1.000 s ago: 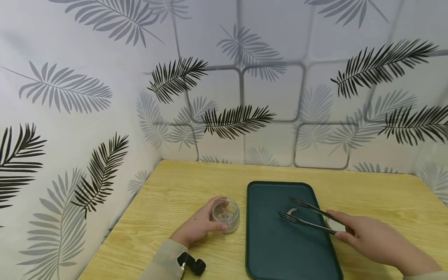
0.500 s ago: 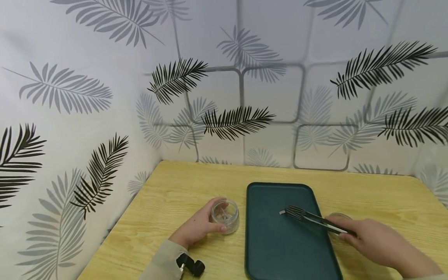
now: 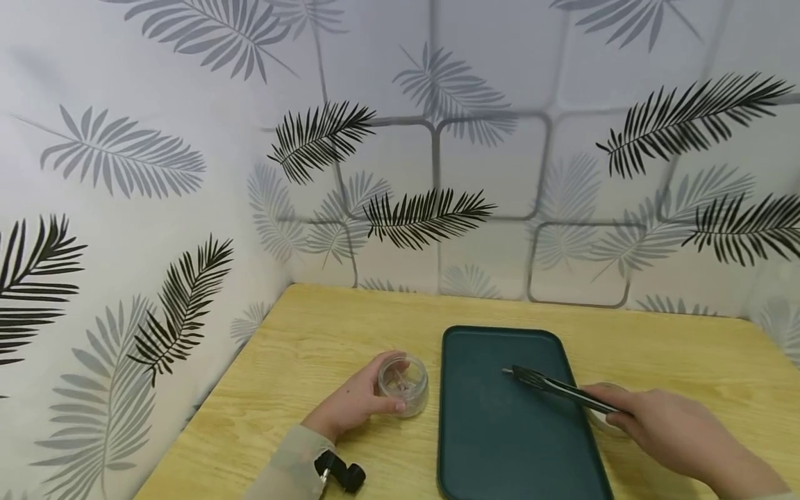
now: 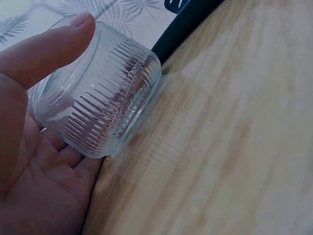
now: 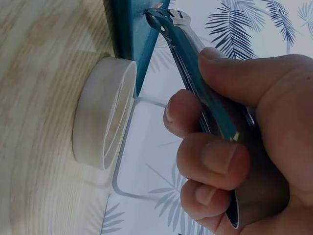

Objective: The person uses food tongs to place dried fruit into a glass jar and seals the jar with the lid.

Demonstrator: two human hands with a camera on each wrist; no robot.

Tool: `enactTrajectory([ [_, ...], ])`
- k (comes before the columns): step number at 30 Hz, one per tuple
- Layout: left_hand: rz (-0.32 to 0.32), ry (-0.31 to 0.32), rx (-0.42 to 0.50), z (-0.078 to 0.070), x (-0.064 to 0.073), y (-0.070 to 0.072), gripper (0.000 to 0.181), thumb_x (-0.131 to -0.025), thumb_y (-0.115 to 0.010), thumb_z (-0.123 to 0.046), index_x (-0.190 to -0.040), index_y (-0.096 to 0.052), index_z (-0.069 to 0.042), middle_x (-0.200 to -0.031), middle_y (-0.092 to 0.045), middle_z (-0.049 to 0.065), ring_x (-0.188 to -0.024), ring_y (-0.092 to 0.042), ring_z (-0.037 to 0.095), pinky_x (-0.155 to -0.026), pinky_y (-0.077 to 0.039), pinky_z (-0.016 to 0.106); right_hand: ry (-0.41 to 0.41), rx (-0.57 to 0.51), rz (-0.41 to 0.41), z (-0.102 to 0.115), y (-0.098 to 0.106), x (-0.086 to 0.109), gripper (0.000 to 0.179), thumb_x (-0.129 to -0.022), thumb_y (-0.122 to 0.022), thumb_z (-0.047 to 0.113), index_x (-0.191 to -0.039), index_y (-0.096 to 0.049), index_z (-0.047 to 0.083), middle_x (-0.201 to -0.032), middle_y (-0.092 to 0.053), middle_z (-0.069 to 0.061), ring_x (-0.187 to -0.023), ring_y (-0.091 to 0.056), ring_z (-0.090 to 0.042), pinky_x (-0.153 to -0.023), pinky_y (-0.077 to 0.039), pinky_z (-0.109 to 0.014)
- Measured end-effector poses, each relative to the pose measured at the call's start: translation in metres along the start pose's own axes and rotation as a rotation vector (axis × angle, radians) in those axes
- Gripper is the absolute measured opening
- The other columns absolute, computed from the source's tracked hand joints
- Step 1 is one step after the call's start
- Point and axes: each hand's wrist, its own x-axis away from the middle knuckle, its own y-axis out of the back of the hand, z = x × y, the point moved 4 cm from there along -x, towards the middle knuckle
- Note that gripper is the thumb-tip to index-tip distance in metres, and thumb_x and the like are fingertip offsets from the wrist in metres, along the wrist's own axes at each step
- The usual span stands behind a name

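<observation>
My left hand (image 3: 357, 399) is curled round a small clear glass jar (image 3: 414, 403) standing on the table, left of the dark green tray (image 3: 506, 444). In the left wrist view, ribbed walls and some reddish-brown pieces (image 4: 129, 90) low inside the jar show. My right hand (image 3: 678, 430) grips metal tongs (image 3: 565, 392) with fork-like ends. Those ends are pressed together over the tray, and a small pale pinkish piece (image 3: 507, 371) sticks out at their tips. Most of that piece is hidden by the tongs.
Beside the tray's right edge, partly under my right hand, lies a round whitish lid or ring (image 5: 95, 115). The wooden table (image 3: 350, 326) meets leaf-patterned walls (image 3: 400, 173) at the back and left. A black device (image 3: 340, 472) sits at my left wrist.
The tongs' ends, apart around the small piece a second ago, have come together on it, and the right fingers have squeezed inward. My left hand and the jar stay in place.
</observation>
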Motion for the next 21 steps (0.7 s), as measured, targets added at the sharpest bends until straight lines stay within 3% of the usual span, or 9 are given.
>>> enactTrajectory([
  [7,-0.016,-0.010,-0.037,0.000,-0.002,-0.001,0.081,-0.076,-0.078,-0.030,-0.143,-0.031,-0.033,-0.142,-0.042,-0.007,-0.127,-0.040,0.014,-0.102,-0.028,0.042,-0.002,-0.048,-0.071,0.010,0.009,0.001,0.046,-0.092,-0.057,0.038,-0.137,-0.047,0.038,-0.057,-0.045,0.017,-0.042,-0.029,-0.005,-0.043,-0.027,-0.026],
  [10,-0.011,-0.003,-0.034,-0.001,-0.001,0.000,0.083,-0.077,-0.078,-0.031,-0.144,-0.030,-0.030,-0.142,-0.041,-0.006,-0.127,-0.039,0.014,-0.102,-0.028,0.042,0.049,-0.065,-0.106,0.022,0.013,-0.001,0.047,-0.093,-0.054,0.042,-0.138,-0.044,0.039,-0.059,-0.045,0.022,-0.042,-0.029,-0.002,-0.044,-0.028,-0.024],
  [13,-0.004,0.003,-0.022,0.000,0.002,0.001,0.084,-0.077,-0.078,-0.030,-0.145,-0.029,-0.026,-0.142,-0.041,-0.006,-0.127,-0.039,0.016,-0.102,-0.029,0.043,0.101,-0.063,-0.134,0.038,0.018,-0.004,0.047,-0.093,-0.053,0.043,-0.139,-0.043,0.040,-0.053,-0.035,0.020,-0.042,-0.026,-0.001,-0.044,-0.027,-0.022],
  [21,-0.002,-0.007,-0.008,-0.001,-0.003,-0.001,0.084,-0.078,-0.077,-0.029,-0.146,-0.029,-0.026,-0.143,-0.040,-0.004,-0.128,-0.039,0.017,-0.102,-0.029,0.043,0.221,-0.073,-0.160,0.076,0.030,-0.015,0.049,-0.091,-0.057,0.040,-0.138,-0.043,0.042,-0.052,-0.033,0.021,-0.041,-0.026,0.000,-0.043,-0.028,-0.021],
])
